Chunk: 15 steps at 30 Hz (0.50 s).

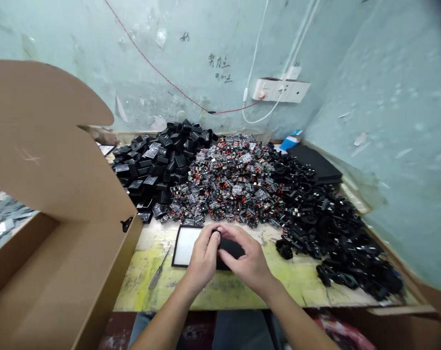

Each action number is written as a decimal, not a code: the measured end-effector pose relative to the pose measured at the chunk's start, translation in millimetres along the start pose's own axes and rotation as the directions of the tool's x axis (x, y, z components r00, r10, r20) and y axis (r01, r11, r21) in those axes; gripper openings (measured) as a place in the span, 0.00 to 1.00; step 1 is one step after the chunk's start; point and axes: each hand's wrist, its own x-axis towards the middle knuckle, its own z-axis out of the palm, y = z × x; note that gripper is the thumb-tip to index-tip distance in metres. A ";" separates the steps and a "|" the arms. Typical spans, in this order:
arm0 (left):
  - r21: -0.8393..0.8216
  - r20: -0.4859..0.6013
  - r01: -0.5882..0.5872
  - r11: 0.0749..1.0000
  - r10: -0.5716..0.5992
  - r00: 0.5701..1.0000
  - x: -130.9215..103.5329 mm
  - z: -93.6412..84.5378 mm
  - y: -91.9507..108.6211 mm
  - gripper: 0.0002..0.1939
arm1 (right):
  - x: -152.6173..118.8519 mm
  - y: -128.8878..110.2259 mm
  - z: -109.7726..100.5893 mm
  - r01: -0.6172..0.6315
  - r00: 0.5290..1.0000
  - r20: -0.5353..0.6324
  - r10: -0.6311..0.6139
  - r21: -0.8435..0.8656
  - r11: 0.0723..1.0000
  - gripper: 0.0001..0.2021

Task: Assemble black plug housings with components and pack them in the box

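Observation:
My left hand (204, 252) and my right hand (250, 255) meet over the front middle of the bench. Between their fingertips is a small black part (218, 234), mostly covered, so its kind cannot be told. Both hands are closed around it. Beneath them lies a flat black-edged mat (188, 247) with a white area on the left and a dark area (232, 248) on the right. A thin screwdriver-like tool (156, 277) rests on the bench left of the mat.
Behind the hands are heaps of black plastic housings (162, 160), small circuit boards (235, 180) and black parts with cords (326, 218). An open cardboard box (121, 262) stands at left. Black sheets (315, 163) lie by the wall, below a power socket (281, 90).

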 end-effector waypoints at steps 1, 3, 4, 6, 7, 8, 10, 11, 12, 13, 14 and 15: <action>-0.017 -0.019 0.018 1.000 -0.018 1.000 2.1 0.1 0.1 0.18 | 1.4 -0.6 0.2 0.002 1.000 -0.008 -0.002 -0.002 1.000 0.31; -0.036 -0.055 0.058 0.998 -0.060 0.997 6.3 -1.3 0.7 0.19 | 4.3 -0.8 -0.5 0.018 1.000 -0.012 -0.018 -0.003 1.000 0.32; -0.037 -0.061 0.080 0.996 -0.082 0.995 8.5 -2.7 0.5 0.20 | 5.6 -0.1 -1.1 0.029 1.000 -0.005 -0.029 0.001 1.000 0.32; -0.050 -0.012 0.153 0.987 -0.154 0.988 13.0 -5.5 -1.2 0.23 | 7.7 2.3 -2.4 0.046 0.999 0.008 -0.046 0.019 0.999 0.34; -0.048 0.012 0.185 0.981 -0.185 0.983 15.0 -6.5 -2.6 0.24 | 8.4 3.6 -2.8 0.047 0.999 0.009 -0.047 0.027 0.999 0.35; -0.039 0.024 0.201 0.979 -0.200 0.980 16.6 -6.9 -4.3 0.25 | 8.8 4.7 -2.9 0.043 0.999 0.007 -0.043 0.034 0.999 0.36; 0.004 0.002 0.177 0.984 -0.177 0.984 18.4 -6.4 -8.1 0.23 | 8.7 6.2 -3.5 0.026 1.000 0.002 -0.026 0.040 0.999 0.37; 0.027 -0.013 0.153 0.988 -0.153 0.988 18.8 -5.8 -10.0 0.22 | 7.9 6.9 -4.7 0.012 1.000 0.002 -0.013 0.041 0.999 0.36; 0.039 -0.021 0.136 0.990 -0.135 0.991 19.0 -5.4 -12.0 0.20 | 6.5 8.1 -7.1 -0.004 1.000 -0.004 0.005 0.038 0.999 0.34; 0.037 -0.021 0.129 0.991 -0.128 0.992 19.1 -5.5 -13.9 0.19 | 4.1 10.0 -11.4 -0.026 0.999 -0.023 0.027 0.029 0.999 0.31; 0.022 -0.018 0.130 0.991 -0.130 0.991 19.3 -6.1 -15.7 0.18 | 0.4 12.8 -17.8 -0.054 0.997 -0.062 0.054 0.006 0.999 0.28; -0.008 -0.011 0.137 0.990 -0.137 0.990 19.3 -7.3 -17.2 0.18 | -4.9 16.9 -26.4 -0.089 0.989 -0.124 0.084 -0.036 0.995 0.23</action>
